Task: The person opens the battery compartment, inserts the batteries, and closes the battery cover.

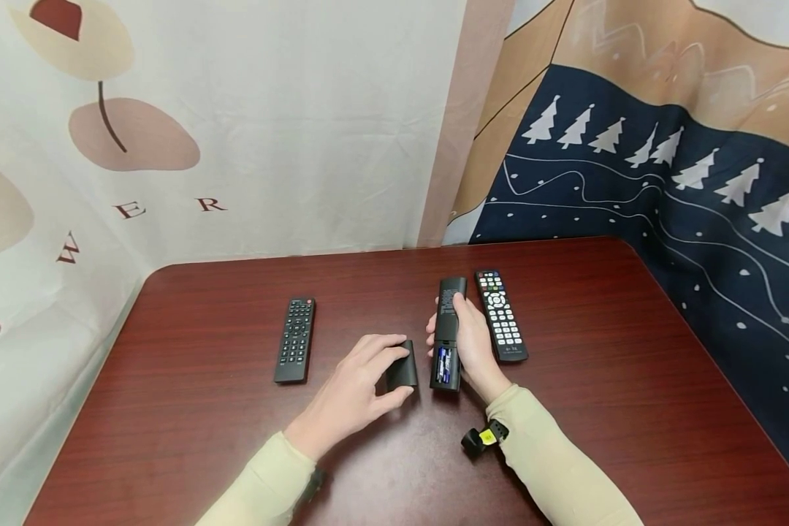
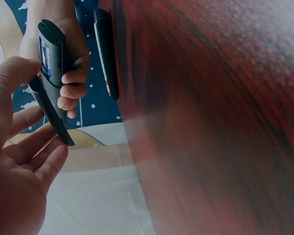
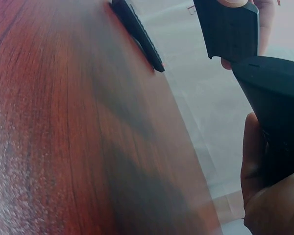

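Note:
My right hand (image 1: 477, 349) grips a black remote control (image 1: 446, 321), its back turned up and its battery compartment uncovered at the near end. Blue batteries (image 1: 443, 365) show inside that compartment. Just to the left, my left hand (image 1: 351, 387) pinches the black battery cover (image 1: 402, 369) between thumb and fingers. In the left wrist view the cover (image 2: 51, 112) is tilted beside the remote (image 2: 52, 58); whether the two touch I cannot tell. From the right wrist the cover (image 3: 230, 29) appears above the remote's end.
Another black remote (image 1: 295, 340) lies buttons up on the left of the brown table (image 1: 197, 351). Close beside my right hand lies a black remote with white buttons (image 1: 502, 315). Printed curtains (image 1: 329, 146) hang behind the table. A black wrist camera (image 1: 476, 441) sits at my right sleeve.

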A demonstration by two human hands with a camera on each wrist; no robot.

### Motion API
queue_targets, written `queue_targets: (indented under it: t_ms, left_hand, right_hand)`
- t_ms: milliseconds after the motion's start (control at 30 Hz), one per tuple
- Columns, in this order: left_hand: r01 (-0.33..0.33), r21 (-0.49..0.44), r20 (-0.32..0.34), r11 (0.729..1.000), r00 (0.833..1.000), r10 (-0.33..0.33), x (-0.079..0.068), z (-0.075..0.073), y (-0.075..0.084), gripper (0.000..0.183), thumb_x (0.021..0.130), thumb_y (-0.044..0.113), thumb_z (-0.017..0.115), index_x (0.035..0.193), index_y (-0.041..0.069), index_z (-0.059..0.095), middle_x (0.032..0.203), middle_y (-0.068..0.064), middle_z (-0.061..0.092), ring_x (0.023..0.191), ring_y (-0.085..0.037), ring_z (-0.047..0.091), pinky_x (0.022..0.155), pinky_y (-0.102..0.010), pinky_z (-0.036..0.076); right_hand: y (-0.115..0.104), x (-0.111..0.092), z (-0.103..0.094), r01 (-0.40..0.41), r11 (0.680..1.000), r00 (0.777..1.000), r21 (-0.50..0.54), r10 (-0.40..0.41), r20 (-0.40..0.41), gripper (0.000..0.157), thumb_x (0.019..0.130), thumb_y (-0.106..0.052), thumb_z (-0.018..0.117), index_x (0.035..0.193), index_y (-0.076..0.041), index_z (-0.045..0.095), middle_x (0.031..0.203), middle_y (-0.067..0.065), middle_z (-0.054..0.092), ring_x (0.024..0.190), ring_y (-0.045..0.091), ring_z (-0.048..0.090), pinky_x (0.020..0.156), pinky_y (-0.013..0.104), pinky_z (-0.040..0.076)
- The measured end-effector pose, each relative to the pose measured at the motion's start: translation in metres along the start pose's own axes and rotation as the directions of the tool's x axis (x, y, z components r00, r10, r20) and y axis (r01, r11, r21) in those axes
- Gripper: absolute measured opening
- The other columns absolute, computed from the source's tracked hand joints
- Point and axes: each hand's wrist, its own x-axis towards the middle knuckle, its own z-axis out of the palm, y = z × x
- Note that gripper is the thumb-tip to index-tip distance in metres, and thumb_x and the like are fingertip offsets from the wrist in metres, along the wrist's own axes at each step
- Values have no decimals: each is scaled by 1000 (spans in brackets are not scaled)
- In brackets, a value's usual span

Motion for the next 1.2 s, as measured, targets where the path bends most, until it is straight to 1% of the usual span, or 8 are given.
queue_targets:
  t_ms: [233,400,767,967,1200]
  left_hand:
    - [-27,-14,-17,1000,1000,26,1,1,2,46,83,23,86,121,5,69,135,-9,63,123,-22,58,98,-37,55]
    - [-32,-23,-24,999,999,32,1,1,3,45,83,23,87,121,5,69,135,-9,63,124,-22,58,98,-36,54]
    - [-37,-40,-10,999,999,36,3,2,6,46,84,24,85,122,5,69,137,-10,63,124,-22,57,99,-37,54]
    - [-31,-39,1,999,1000,31,4,4,8,46,85,24,85,123,5,69,138,-10,62,126,-22,57,102,-37,53]
    - [-49,-45,-2,998,999,49,6,5,11,45,86,24,85,123,4,69,138,-9,63,126,-22,57,103,-36,52]
  right_hand:
    - [0,0,-1,4,1000,1000,-10,-4,0,55,113,-41,27,139,4,42,78,4,64,60,16,65,55,35,59]
    - [0,0,-1,-3,1000,1000,-12,3,2,54,113,-41,27,139,4,42,78,3,64,60,15,64,55,35,59]
    - [0,0,1,9,1000,1000,-4,-9,1,55,113,-39,26,140,6,41,77,3,64,59,15,64,54,33,58]
    - [1,0,1,19,1000,1000,7,-19,-4,53,113,-38,27,138,6,43,76,3,64,59,16,64,55,34,57]
    - [1,1,1,13,1000,1000,-1,-13,-7,52,113,-38,27,138,6,43,77,3,64,59,15,64,56,33,57]
